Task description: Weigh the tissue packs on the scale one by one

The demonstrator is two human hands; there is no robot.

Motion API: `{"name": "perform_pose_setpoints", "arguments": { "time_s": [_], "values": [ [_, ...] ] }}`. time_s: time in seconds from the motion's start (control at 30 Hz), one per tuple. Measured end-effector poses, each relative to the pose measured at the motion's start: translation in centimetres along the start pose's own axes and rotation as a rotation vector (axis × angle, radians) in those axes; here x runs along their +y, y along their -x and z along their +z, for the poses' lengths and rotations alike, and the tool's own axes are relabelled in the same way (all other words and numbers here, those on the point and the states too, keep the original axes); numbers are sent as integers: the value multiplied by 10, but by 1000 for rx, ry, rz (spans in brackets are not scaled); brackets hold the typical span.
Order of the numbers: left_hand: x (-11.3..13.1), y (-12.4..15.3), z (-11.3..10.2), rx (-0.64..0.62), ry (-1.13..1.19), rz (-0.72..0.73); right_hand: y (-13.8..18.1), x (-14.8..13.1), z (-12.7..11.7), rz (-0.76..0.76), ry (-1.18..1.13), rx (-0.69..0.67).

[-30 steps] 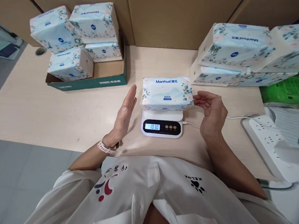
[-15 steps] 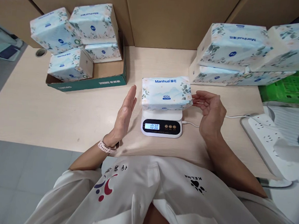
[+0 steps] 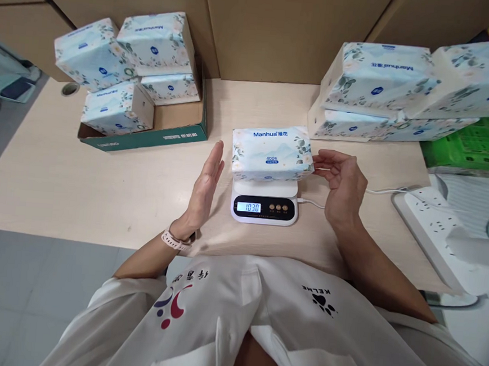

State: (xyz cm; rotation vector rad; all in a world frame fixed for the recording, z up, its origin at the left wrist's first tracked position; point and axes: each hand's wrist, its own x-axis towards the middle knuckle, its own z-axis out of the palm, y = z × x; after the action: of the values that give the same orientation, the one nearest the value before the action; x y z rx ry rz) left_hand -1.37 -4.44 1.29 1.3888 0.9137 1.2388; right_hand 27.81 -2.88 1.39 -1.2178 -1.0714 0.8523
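A pale blue Manhua tissue pack (image 3: 272,152) lies on a small white digital scale (image 3: 265,200) whose lit display reads 103.0. My left hand (image 3: 205,186) stands on its edge just left of the pack, fingers straight and together, a short gap away from it. My right hand (image 3: 341,182) hovers at the pack's right end with its fingers loosely curled and apart, the fingertips at or almost at the wrapper. Neither hand grips anything.
A shallow green-edged cardboard box (image 3: 176,127) at the back left holds several tissue packs (image 3: 126,66). More tissue packs (image 3: 387,87) are stacked at the back right beside a green crate (image 3: 476,145). A white power strip (image 3: 436,226) and the scale's cable (image 3: 388,190) lie to the right.
Both hands and the pack stay where they were; only the camera view has shifted slightly. The scale still reads 103.0.
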Motion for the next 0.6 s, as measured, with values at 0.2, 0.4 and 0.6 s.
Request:
{"name": "perform_pose_setpoints", "arguments": {
  "time_s": [0.2,0.4,0.6],
  "values": [
    [-1,0,1,8,1,-6,0,2,1,-29,24,-23],
    [-4,0,0,3,-2,18,1,1,1,-46,39,-29],
    [0,0,1,4,-8,-2,0,0,1,-32,6,-15]
  ]
}}
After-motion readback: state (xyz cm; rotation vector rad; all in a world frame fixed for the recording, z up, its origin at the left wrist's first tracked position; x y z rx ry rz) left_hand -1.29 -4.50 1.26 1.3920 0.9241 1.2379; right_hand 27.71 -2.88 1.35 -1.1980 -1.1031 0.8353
